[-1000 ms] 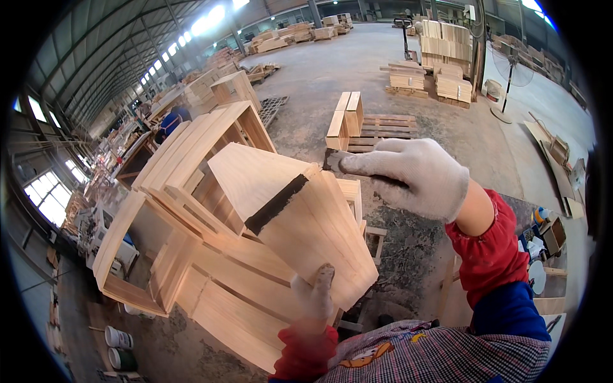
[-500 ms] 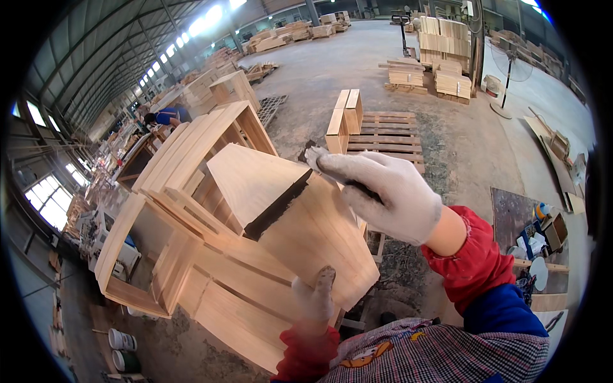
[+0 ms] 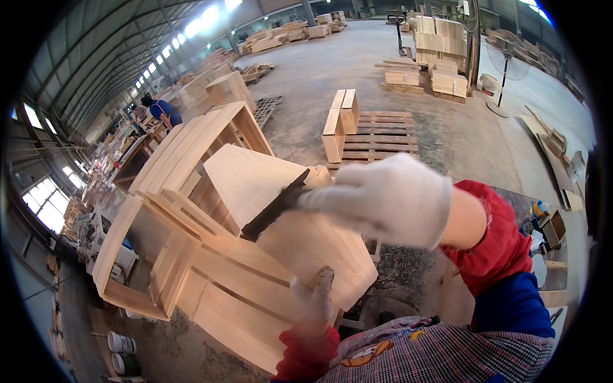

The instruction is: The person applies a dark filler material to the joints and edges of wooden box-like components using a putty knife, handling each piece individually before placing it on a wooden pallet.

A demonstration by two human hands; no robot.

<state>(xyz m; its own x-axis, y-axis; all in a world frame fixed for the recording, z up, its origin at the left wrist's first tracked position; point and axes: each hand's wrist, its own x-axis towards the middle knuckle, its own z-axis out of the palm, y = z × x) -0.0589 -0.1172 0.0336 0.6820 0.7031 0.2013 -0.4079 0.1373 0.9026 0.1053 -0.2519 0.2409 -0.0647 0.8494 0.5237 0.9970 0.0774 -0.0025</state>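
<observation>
A pale wooden piece (image 3: 319, 252) with tapering sides lies tilted in front of me, a dark strip (image 3: 271, 214) running across it. My left hand (image 3: 314, 297), in a white glove with a dark-smudged thumb, holds its near edge, thumb on top and the other fingers mostly hidden. My right hand (image 3: 383, 201), also gloved and blurred by motion, is closed with its fingertips at the upper right end of the dark strip. What those fingers hold is too smeared to name.
Open wooden frames (image 3: 147, 255) stand close on the left. Beyond are a pallet (image 3: 380, 137) with upright wooden boxes (image 3: 340, 124), stacked boards (image 3: 440, 41) and a stand fan (image 3: 504, 76). Buckets (image 3: 121, 343) sit at lower left. Another person (image 3: 165, 113) works far left.
My right hand has moved down and nearer, from above the piece's far edge onto the dark strip's end. My left hand keeps its hold. The far person has straightened up.
</observation>
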